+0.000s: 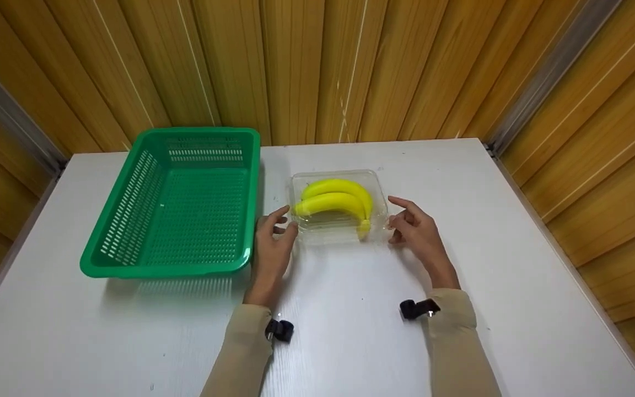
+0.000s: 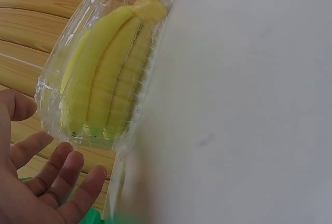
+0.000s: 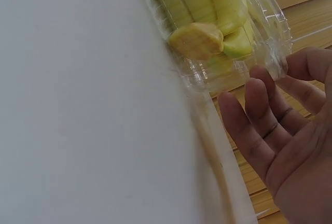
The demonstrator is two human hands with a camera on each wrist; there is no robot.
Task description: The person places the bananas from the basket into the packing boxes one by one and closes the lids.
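Note:
A bunch of yellow bananas point(image 1: 335, 203) lies inside a clear plastic clamshell box point(image 1: 372, 179) on the white table. My right hand point(image 1: 418, 234) is at the box's right side. In the right wrist view, thumb and a fingertip point(image 3: 259, 73) pinch the clear plastic at its corner, while the other fingers curl loosely below. At the left side is my left hand point(image 1: 273, 242), its fingers spread and loosely bent, with nothing gripped. In the left wrist view, the thumb point(image 2: 23, 106) is close beside the box's edge; whether it touches cannot be told.
A green plastic basket point(image 1: 171, 271) with slotted sides stands to the left, close beside my left hand. The white table point(image 1: 350, 331) reaches back to a wood-patterned wall point(image 1: 295, 71). More wood-patterned panels rise on both sides.

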